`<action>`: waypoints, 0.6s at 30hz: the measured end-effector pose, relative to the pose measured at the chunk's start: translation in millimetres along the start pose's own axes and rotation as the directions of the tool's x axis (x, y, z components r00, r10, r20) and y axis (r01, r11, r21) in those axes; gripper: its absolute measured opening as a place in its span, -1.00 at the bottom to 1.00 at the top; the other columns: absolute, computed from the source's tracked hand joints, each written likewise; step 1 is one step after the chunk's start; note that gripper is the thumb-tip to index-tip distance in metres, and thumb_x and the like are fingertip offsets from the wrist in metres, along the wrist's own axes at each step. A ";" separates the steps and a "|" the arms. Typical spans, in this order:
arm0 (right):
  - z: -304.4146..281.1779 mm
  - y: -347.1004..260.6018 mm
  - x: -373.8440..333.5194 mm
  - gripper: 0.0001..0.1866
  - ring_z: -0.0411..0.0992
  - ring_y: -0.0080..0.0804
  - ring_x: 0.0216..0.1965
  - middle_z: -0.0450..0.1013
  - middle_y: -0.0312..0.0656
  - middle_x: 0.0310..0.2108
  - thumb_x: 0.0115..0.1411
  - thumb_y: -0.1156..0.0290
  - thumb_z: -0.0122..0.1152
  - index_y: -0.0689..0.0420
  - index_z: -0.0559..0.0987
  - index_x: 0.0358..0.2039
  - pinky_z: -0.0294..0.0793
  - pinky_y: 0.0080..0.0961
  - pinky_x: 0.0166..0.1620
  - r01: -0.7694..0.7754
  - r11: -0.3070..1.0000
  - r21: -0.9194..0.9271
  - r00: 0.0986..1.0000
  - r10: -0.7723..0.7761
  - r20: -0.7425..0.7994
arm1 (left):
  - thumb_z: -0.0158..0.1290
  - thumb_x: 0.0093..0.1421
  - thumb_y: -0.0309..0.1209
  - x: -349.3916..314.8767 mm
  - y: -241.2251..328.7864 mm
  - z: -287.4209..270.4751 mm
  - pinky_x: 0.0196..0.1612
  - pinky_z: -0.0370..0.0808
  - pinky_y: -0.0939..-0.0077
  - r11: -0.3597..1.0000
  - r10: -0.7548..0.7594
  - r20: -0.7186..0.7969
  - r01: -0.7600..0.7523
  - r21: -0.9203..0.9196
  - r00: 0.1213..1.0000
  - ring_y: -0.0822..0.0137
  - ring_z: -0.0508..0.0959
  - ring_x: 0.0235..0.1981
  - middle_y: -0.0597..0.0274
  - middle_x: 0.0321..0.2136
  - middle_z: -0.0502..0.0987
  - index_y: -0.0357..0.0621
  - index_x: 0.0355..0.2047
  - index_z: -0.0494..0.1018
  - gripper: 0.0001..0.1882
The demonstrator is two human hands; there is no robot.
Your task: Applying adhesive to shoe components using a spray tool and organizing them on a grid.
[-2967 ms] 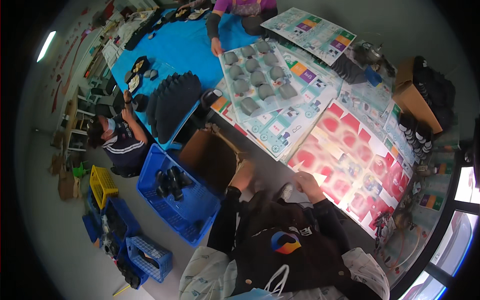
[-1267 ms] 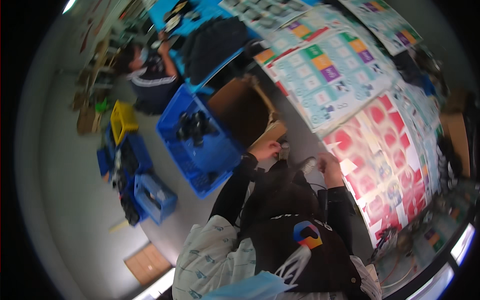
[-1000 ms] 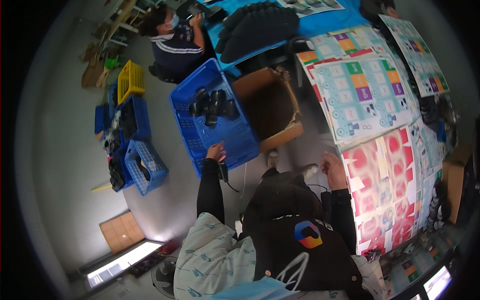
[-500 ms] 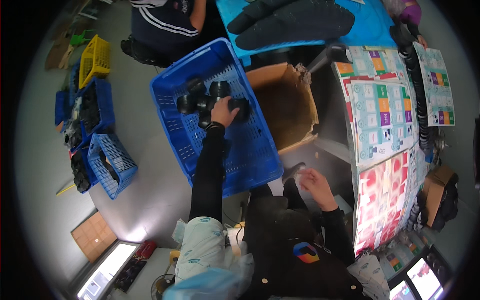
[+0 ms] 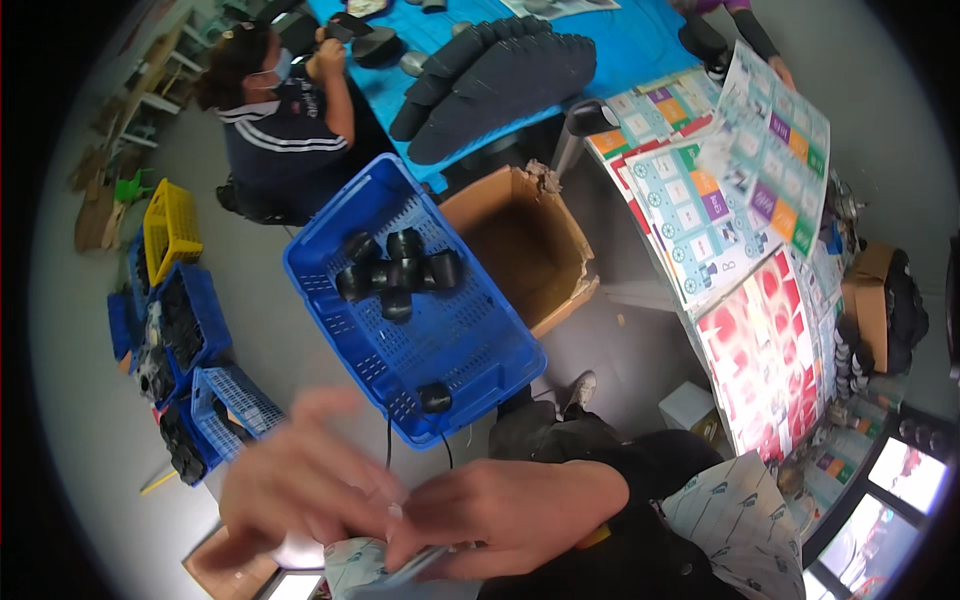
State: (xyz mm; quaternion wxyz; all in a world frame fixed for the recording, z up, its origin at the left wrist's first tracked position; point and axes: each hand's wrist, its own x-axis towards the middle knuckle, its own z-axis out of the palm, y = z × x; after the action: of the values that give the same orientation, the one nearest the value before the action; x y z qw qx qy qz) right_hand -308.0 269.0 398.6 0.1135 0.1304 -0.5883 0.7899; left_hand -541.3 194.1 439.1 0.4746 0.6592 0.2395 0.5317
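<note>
My left hand [image 5: 305, 480] is raised at the lower left, smeared by motion, its fingertips close to my other hand. My right hand [image 5: 510, 505] reaches across from the right, its fingers bent and pressed together. What it pinches, if anything, I cannot make out; a pale bluish edge shows below the fingers. Beyond both hands stands a blue plastic crate [image 5: 520, 365] with slotted walls. Several shiny black rolled pieces [image 5: 403, 275] lie clustered in its far half. A single black roll [image 5: 433, 397] sits at its near end.
An open cardboard box [image 5: 583, 285] adjoins the crate on the right. Printed sheets [image 5: 690, 205] cover a table beyond it. A person [image 5: 290, 130] works at a blue-covered table [image 5: 640, 30] bearing black padded pieces [image 5: 510, 85]. Blue and yellow baskets [image 5: 172, 230] line the left.
My left hand has left the black rolls and come back toward me. My right hand has moved left to meet it. The view has shifted, and a sheet at the right has swung inward.
</note>
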 end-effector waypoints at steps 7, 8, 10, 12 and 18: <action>34.1 -57.6 -100.0 -0.73 0.47 -0.08 -0.48 0.45 -0.11 -0.53 0.30 0.24 0.35 0.17 0.53 -0.35 0.38 -0.25 -0.42 -0.129 0.985 -0.112 0.987 0.138 0.081 | 0.04 0.47 -0.27 57.6 48.7 112.7 0.35 0.07 -0.29 0.991 0.064 0.545 0.009 -0.130 0.836 0.21 0.62 -0.17 0.33 -0.39 0.55 -0.08 -0.24 0.67 -0.75; 35.5 -68.0 -123.0 -0.73 0.46 -0.14 -0.49 0.40 -0.16 -0.55 0.29 0.26 0.38 0.14 0.52 -0.40 0.36 -0.27 -0.43 -0.081 0.992 -0.097 0.987 0.093 0.132 | 0.04 0.47 -0.27 61.3 54.3 132.7 0.35 0.07 -0.29 0.993 0.050 0.554 0.016 -0.114 0.831 0.21 0.62 -0.17 0.33 -0.39 0.55 -0.08 -0.24 0.67 -0.75; 32.4 -87.7 -164.6 -0.73 0.43 -0.31 -0.45 0.44 -0.29 -0.49 0.35 0.27 0.34 0.11 0.54 -0.43 0.33 -0.30 -0.29 -0.041 0.997 -0.059 0.972 0.053 0.231 | 0.10 0.41 -0.38 63.7 62.5 166.2 0.34 0.07 -0.35 0.996 0.092 0.514 -0.074 -0.056 0.853 0.24 0.62 -0.16 0.33 -0.39 0.54 -0.09 -0.28 0.66 -0.83; 35.9 -99.0 -205.7 -0.80 0.41 -0.29 -0.43 0.44 -0.28 -0.47 0.37 0.37 0.28 0.11 0.55 -0.42 0.30 -0.19 -0.07 0.125 0.979 0.159 0.963 -0.158 0.220 | 0.14 0.35 -0.45 73.8 60.6 197.3 0.34 0.06 -0.39 0.995 0.098 0.524 -0.085 -0.049 0.846 0.19 0.63 -0.14 0.32 -0.35 0.56 -0.09 -0.31 0.66 -0.89; 78.2 -147.8 -321.2 -0.72 0.46 -0.11 -0.45 0.48 0.04 -0.42 0.38 0.43 0.00 0.41 0.58 -0.28 0.43 -0.15 -0.26 0.512 0.622 0.592 0.782 -0.623 -0.022 | 0.00 0.42 -0.42 110.4 27.7 291.9 0.25 0.25 -0.39 0.935 0.240 0.262 -0.295 0.196 0.935 0.00 0.67 -0.14 0.06 -0.22 0.63 -0.16 -0.37 0.61 -0.76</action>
State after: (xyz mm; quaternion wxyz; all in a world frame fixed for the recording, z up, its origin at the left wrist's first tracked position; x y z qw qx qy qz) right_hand 48.9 227.4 444.0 0.2583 0.4105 -0.2610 0.8347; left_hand -240.2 164.4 520.5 0.3418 0.7947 0.1500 0.4786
